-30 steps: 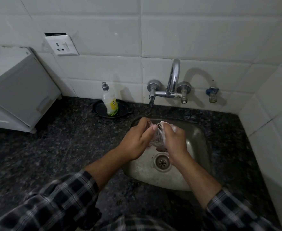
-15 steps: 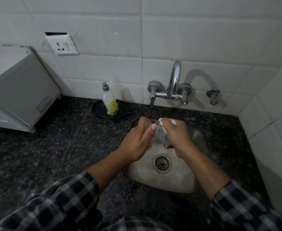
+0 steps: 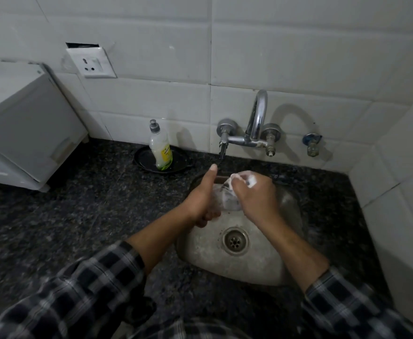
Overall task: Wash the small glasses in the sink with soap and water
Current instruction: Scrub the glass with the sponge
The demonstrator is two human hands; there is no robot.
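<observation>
A small clear glass [image 3: 228, 198], coated in white foam, is held above the back of the steel sink [image 3: 261, 263]. My left hand [image 3: 201, 200] grips it from the left, with the thumb sticking up. My right hand [image 3: 255, 196] covers the glass from the right, its foamy fingers curled at the rim. Most of the glass is hidden between the two hands. The chrome tap [image 3: 252, 133] stands on the wall behind, and I see no water running from it.
A dish soap bottle [image 3: 160, 146] stands on a black plate [image 3: 142, 159] left of the tap. A white appliance [image 3: 27, 128] sits at far left on the dark granite counter [image 3: 78, 216]. A tiled wall closes the right side.
Both hands have shifted slightly toward the back of the sink with the glass. My left thumb now points up, away from the glass. The view has tilted down a little.
</observation>
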